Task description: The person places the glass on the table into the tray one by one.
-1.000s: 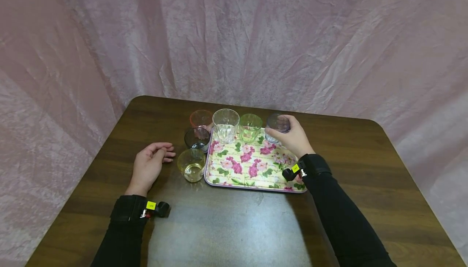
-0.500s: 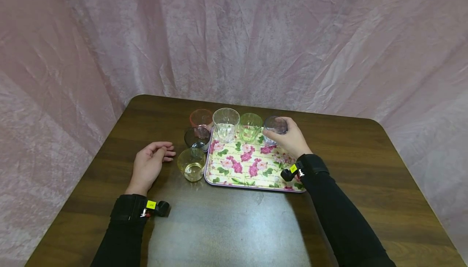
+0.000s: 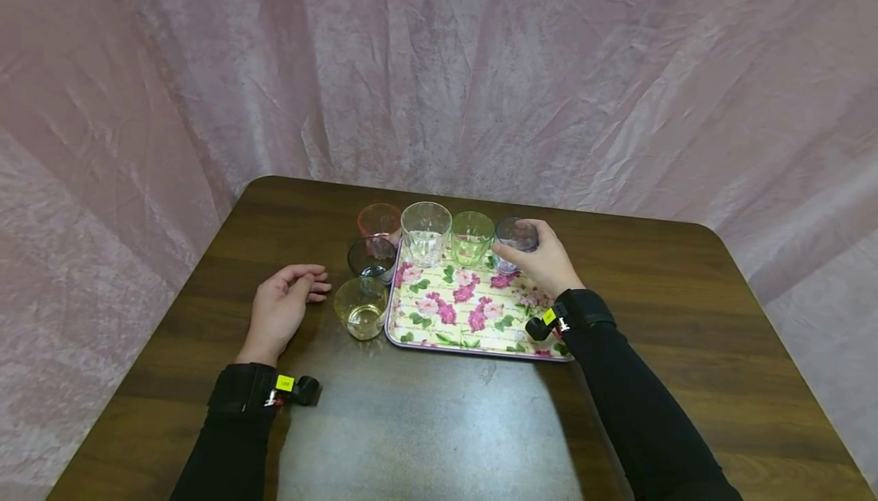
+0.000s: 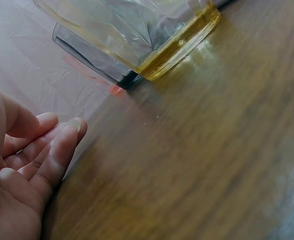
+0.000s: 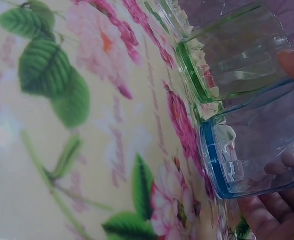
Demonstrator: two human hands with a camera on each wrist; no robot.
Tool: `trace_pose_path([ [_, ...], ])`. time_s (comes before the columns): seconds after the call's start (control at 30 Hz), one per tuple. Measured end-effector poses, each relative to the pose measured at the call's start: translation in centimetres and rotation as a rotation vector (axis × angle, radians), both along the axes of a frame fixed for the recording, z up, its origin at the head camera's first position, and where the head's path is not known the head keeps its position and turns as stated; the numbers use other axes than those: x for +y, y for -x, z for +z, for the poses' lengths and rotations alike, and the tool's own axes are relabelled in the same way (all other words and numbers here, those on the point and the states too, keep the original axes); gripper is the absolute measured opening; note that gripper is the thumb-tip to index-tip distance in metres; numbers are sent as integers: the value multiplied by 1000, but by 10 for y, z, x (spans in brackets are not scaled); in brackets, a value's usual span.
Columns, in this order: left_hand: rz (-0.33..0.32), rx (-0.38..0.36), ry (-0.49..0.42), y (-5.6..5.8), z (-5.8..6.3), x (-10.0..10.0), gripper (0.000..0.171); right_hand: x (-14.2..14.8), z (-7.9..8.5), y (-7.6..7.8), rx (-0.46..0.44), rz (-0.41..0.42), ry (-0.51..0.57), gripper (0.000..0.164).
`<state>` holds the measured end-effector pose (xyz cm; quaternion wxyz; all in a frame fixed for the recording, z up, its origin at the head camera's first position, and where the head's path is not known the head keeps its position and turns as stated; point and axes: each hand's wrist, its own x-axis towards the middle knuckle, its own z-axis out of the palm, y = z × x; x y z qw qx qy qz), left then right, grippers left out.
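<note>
At the tray's back right, my right hand (image 3: 551,261) grips a blue-tinted glass (image 3: 511,251), thumb on one side and fingers round the other. In the right wrist view the blue glass (image 5: 259,150) stands on the tray beside the green glass (image 5: 234,55). The floral tray (image 3: 459,325) also carries the green glass (image 3: 472,240) and a clear glass (image 3: 426,236) along its back edge. My left hand (image 3: 280,306) rests on the table with loosely curled fingers and holds nothing. Nearest to it is a yellow glass (image 3: 360,309), apart from the fingers.
Left of the tray, a dark grey glass (image 3: 370,259) and a red-tinted glass (image 3: 379,224) stand in a row behind the yellow one, close to the tray's rim. The wooden table (image 3: 686,333) ends at the back before a pink curtain (image 3: 439,74).
Between one second and half a second ago, my right hand moved the blue glass slightly left and nearer, towards the green glass. Since then it has stayed put. The left hand has not moved.
</note>
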<state>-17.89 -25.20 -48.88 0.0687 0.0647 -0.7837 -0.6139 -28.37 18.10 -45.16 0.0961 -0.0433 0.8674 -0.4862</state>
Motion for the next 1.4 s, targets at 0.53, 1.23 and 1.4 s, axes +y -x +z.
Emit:
trace_pose_path([
  [0.53,-6,0,-10,-1,2,0,34,-3,0,0,29,-3,27,90],
  [1.23,0,-10,-1,-2,1,1,35,1,2,-4,15,-29,23,99],
  [1.4,1,-4,4,-2,3,1,35,4,6,-7,22,-38,29,94],
])
